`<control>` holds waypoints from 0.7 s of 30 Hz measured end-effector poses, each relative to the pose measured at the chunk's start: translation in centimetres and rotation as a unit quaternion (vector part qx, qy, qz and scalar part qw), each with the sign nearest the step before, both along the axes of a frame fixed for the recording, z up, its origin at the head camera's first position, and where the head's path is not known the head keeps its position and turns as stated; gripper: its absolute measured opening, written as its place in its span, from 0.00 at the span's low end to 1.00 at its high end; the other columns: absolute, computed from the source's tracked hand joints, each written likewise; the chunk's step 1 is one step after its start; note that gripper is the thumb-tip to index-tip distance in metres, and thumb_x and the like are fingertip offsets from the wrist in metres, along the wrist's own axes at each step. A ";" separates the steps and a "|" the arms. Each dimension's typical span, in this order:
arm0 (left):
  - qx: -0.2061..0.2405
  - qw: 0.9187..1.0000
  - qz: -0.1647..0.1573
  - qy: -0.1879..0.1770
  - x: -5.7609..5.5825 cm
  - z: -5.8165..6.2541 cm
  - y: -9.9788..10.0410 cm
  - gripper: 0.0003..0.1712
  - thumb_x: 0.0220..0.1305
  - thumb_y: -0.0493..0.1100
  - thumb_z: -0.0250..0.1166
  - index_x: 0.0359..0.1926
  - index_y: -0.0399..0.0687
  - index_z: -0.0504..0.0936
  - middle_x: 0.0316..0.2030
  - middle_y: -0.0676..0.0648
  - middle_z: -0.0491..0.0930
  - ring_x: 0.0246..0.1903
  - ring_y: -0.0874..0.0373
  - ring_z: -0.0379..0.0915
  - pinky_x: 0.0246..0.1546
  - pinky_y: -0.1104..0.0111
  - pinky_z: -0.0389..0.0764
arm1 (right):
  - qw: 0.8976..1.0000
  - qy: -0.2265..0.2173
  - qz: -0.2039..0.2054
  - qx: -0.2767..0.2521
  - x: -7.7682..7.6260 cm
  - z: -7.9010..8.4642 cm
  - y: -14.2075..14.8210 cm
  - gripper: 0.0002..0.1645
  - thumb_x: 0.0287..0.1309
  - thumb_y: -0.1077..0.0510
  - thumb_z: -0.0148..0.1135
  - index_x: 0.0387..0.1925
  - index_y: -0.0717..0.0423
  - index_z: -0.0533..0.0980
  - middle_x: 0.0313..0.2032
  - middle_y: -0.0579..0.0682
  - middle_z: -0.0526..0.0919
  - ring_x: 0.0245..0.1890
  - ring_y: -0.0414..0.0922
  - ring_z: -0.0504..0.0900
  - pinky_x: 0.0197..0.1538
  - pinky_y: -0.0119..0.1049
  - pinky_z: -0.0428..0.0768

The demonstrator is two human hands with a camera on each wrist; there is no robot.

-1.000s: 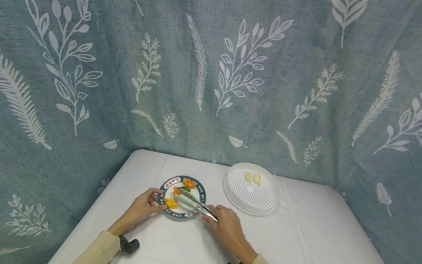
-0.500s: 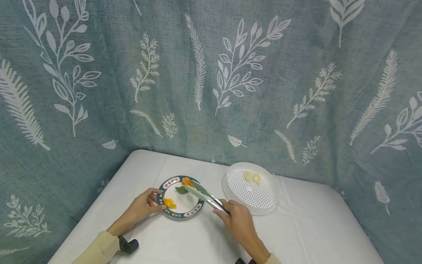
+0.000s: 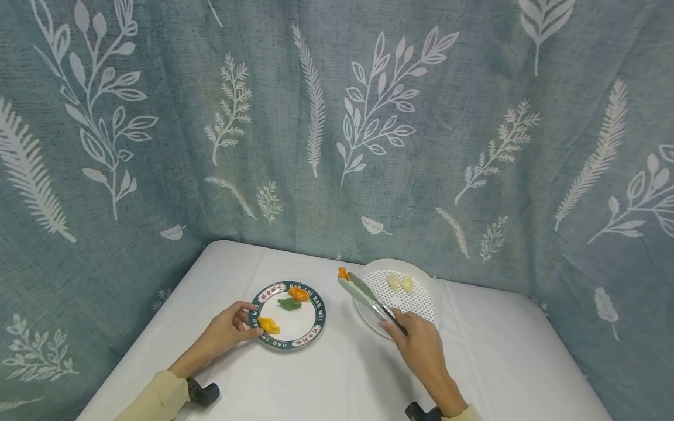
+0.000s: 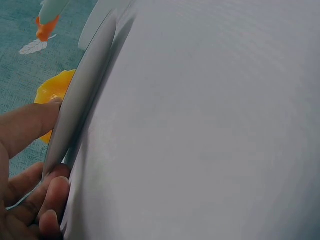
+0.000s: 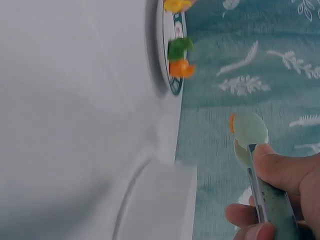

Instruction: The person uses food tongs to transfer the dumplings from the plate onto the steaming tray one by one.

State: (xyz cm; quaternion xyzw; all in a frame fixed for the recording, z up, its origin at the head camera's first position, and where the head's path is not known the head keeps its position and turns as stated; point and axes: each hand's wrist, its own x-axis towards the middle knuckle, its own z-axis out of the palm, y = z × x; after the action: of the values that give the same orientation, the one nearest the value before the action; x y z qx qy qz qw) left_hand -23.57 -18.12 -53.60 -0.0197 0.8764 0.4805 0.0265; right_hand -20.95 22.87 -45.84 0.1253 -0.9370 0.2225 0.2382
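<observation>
My left hand (image 3: 229, 330) holds the left rim of a round plate (image 3: 316, 318) with a dark green patterned border, thumb on top and fingers curled at its edge. On the plate lie a yellow dumpling-shaped piece (image 3: 270, 325), a green one (image 3: 289, 304) and an orange one (image 3: 299, 293). My right hand (image 3: 421, 339) grips metal tongs (image 3: 375, 299) with pale green tips. Between those tips, raised above the table, is another orange dumpling-shaped piece (image 3: 343, 273), partly hidden by them in the right wrist view. The tongs overlap the left side of a white perforated tray (image 3: 416, 301).
Two pale yellow pieces (image 3: 400, 283) sit toward the back of the perforated tray, which has a raised white wall. A white cloth (image 3: 326, 386) covers the table. Patterned blue-green curtains (image 3: 295, 204) hang behind and along the sides.
My right hand has lifted an orange piece off the plate with the tongs and carried it right, toward the perforated tray. My left hand stays on the plate rim.
</observation>
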 end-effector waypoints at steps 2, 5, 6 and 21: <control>0.003 1.000 -0.002 -0.002 0.0 0.0 0.0 0.38 0.52 0.50 0.82 0.63 0.49 0.76 0.40 0.49 0.76 0.37 0.54 0.68 0.35 0.64 0.70 | 1.000 0.008 -0.009 0.006 -0.3 0.0 0.9 0.26 0.57 0.50 0.77 0.48 0.67 0.85 0.31 0.54 0.87 0.21 0.39 0.71 0.25 0.33 0.70; 0.006 1.000 -0.005 -0.001 -0.1 -0.1 -0.1 0.38 0.52 0.50 0.82 0.63 0.49 0.76 0.41 0.49 0.76 0.37 0.54 0.68 0.35 0.64 0.70 | 1.000 0.011 -0.022 0.010 -0.8 -0.1 2.3 0.25 0.57 0.51 0.77 0.48 0.67 0.85 0.28 0.54 0.86 0.20 0.40 0.70 0.24 0.33 0.68; 0.006 1.000 -0.006 0.000 -0.1 -0.1 -0.1 0.39 0.52 0.50 0.82 0.63 0.49 0.76 0.41 0.49 0.76 0.37 0.54 0.68 0.35 0.64 0.70 | 1.000 0.008 -0.026 0.011 -0.9 -0.2 2.8 0.25 0.57 0.51 0.77 0.48 0.67 0.85 0.28 0.54 0.85 0.20 0.40 0.69 0.23 0.34 0.67; 0.001 1.000 -0.001 0.000 -0.4 -0.6 -0.2 0.39 0.51 0.51 0.82 0.63 0.50 0.76 0.40 0.50 0.76 0.37 0.54 0.69 0.36 0.62 0.71 | 0.992 -0.094 -0.073 0.038 -3.8 -1.6 6.5 0.19 0.63 0.48 0.72 0.22 0.52 0.78 0.17 0.45 0.68 0.18 0.43 0.66 0.22 0.38 0.63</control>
State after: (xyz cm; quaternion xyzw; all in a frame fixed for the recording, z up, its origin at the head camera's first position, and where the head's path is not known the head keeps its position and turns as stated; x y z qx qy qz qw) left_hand -23.95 -18.36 -54.22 -0.0191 0.8759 0.4813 0.0267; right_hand -24.73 29.33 -47.45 0.0439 -0.9698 0.1791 0.1595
